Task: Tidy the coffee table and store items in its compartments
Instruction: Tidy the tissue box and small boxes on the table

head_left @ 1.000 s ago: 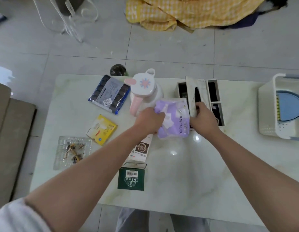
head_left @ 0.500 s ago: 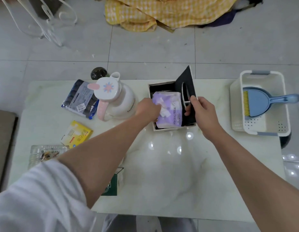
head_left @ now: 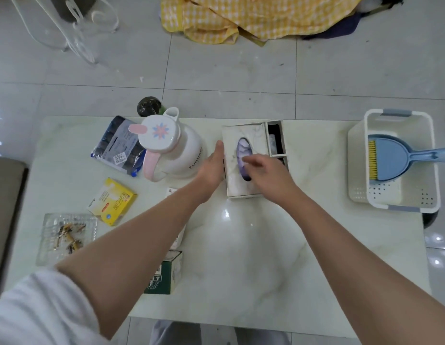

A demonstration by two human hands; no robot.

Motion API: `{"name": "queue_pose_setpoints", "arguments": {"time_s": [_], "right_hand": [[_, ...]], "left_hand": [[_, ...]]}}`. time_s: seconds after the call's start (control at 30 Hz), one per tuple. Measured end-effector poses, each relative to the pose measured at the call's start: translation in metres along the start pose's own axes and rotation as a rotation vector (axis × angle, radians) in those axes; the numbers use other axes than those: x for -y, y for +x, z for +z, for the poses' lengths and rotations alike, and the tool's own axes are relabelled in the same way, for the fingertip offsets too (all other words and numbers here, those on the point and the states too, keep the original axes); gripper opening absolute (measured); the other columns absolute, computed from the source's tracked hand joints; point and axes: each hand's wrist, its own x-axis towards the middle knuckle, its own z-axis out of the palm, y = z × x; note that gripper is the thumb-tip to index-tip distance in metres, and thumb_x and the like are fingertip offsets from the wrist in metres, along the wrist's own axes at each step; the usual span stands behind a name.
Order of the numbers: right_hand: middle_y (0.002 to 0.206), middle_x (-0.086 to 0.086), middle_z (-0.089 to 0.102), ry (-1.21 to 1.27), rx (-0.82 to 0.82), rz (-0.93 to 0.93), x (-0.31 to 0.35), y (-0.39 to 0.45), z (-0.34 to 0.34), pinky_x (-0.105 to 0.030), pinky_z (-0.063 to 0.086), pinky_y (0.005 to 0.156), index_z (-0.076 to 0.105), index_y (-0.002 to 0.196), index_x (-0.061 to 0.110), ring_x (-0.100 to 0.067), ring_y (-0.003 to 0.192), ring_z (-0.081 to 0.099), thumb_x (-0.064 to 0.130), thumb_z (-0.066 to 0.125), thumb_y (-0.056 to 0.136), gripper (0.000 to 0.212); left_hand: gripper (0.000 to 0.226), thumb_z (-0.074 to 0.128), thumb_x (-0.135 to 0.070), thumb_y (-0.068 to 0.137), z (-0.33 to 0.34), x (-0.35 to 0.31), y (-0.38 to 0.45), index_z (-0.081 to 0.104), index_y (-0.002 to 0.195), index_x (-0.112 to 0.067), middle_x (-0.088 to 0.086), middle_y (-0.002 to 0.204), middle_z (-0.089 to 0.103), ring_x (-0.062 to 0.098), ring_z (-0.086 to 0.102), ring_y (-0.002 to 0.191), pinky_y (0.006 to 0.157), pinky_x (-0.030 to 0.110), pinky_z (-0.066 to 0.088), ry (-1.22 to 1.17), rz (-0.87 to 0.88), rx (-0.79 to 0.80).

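The marble-patterned tissue box (head_left: 231, 180) sits on the coffee table (head_left: 253, 257) with its lid down. The purple tissue pack (head_left: 242, 150) shows through the oval slot in the lid. My left hand (head_left: 212, 165) lies flat against the box's left side, fingers straight. My right hand (head_left: 265, 170) rests on the lid over the slot, its fingertips at the purple pack; I cannot tell whether they pinch it. Two narrow dark compartments (head_left: 275, 140) run along the box's right side.
Left of the box stand a white kettle (head_left: 176, 150), a dark blue packet (head_left: 117, 145), a yellow box (head_left: 113, 201), a clear tray of scraps (head_left: 66, 235) and a green box (head_left: 164, 275). A white basket (head_left: 425, 202) with a blue dustpan (head_left: 393, 158) sits at the right.
The purple tissue pack went from my hands into the box. The lid, held upright by my right hand half a second ago, is now down over it.
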Motion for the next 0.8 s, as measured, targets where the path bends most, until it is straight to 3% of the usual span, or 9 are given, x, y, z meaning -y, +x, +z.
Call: {"name": "queue_pose_setpoints", "arguments": {"time_s": [0.1, 0.23, 0.33, 0.43, 0.5, 0.7, 0.8], "right_hand": [[0.127, 0.002, 0.065, -0.302, 0.015, -0.087, -0.022, 0.009, -0.007, -0.029, 0.042, 0.093, 0.066, 0.124, 0.025, -0.023, 0.117, 0.058, 0.02, 0.046, 0.097, 0.034], [0.141, 0.0, 0.05, -0.717, 0.098, -0.219, -0.046, 0.003, -0.006, -0.041, 0.029, 0.108, 0.066, 0.122, 0.031, -0.027, 0.132, 0.042, 0.029, 0.059, 0.09, 0.032], [0.142, -0.007, 0.045, -0.683, 0.084, -0.187, -0.052, -0.002, -0.002, -0.039, 0.036, 0.101, 0.065, 0.126, 0.028, -0.031, 0.132, 0.038, 0.031, 0.065, 0.088, 0.038], [0.135, -0.011, 0.047, -0.68, -0.03, -0.135, -0.064, -0.011, -0.011, -0.04, 0.043, 0.096, 0.069, 0.114, 0.025, -0.035, 0.127, 0.04, 0.036, 0.069, 0.084, 0.032], [0.131, -0.011, 0.048, -0.677, -0.118, -0.072, -0.075, -0.018, -0.027, -0.04, 0.045, 0.092, 0.072, 0.105, 0.025, -0.035, 0.123, 0.042, 0.04, 0.07, 0.083, 0.026], [0.132, -0.022, 0.05, -0.762, -0.198, -0.025, -0.104, -0.015, -0.083, -0.045, 0.039, 0.099, 0.072, 0.106, 0.012, -0.043, 0.122, 0.044, 0.026, 0.067, 0.086, 0.025], [0.128, -0.021, 0.053, -0.8, -0.214, 0.029, -0.109, -0.009, -0.095, -0.043, 0.041, 0.095, 0.071, 0.108, 0.01, -0.041, 0.117, 0.047, 0.027, 0.062, 0.088, 0.028]], "left_hand": [[0.058, 0.042, -0.064, 0.078, 0.003, 0.017, 0.016, 0.056, 0.126, -0.034, -0.002, 0.119, 0.068, 0.025, 0.064, 0.111, 0.099, 0.05, 0.05, 0.089, 0.06, 0.021], [0.058, 0.048, -0.036, 0.084, 0.011, 0.019, 0.012, 0.037, 0.141, -0.042, -0.002, 0.12, 0.065, 0.024, 0.064, 0.105, 0.092, 0.046, 0.055, 0.189, 0.102, 0.022], [0.059, 0.049, -0.025, 0.092, 0.014, 0.019, 0.008, 0.032, 0.147, -0.039, -0.002, 0.126, 0.061, 0.023, 0.059, 0.112, 0.095, 0.044, 0.052, 0.197, 0.147, -0.021], [0.059, 0.049, -0.021, 0.094, 0.03, 0.017, 0.003, 0.033, 0.147, -0.039, -0.008, 0.122, 0.057, 0.024, 0.06, 0.114, 0.095, 0.046, 0.053, 0.225, 0.222, 0.06], [0.059, 0.049, -0.018, 0.095, 0.054, 0.008, 0.002, 0.032, 0.148, -0.037, -0.004, 0.126, 0.058, 0.024, 0.058, 0.116, 0.098, 0.041, 0.051, 0.278, 0.253, 0.094], [0.06, 0.05, -0.014, 0.094, 0.125, -0.023, 0.013, 0.032, 0.15, -0.029, 0.005, 0.136, 0.059, 0.028, 0.057, 0.122, 0.1, 0.034, 0.046, 0.303, 0.297, 0.111], [0.061, 0.05, -0.012, 0.094, 0.14, -0.034, 0.016, 0.033, 0.15, -0.027, 0.005, 0.135, 0.059, 0.028, 0.057, 0.122, 0.099, 0.031, 0.044, 0.294, 0.313, 0.121]]}}
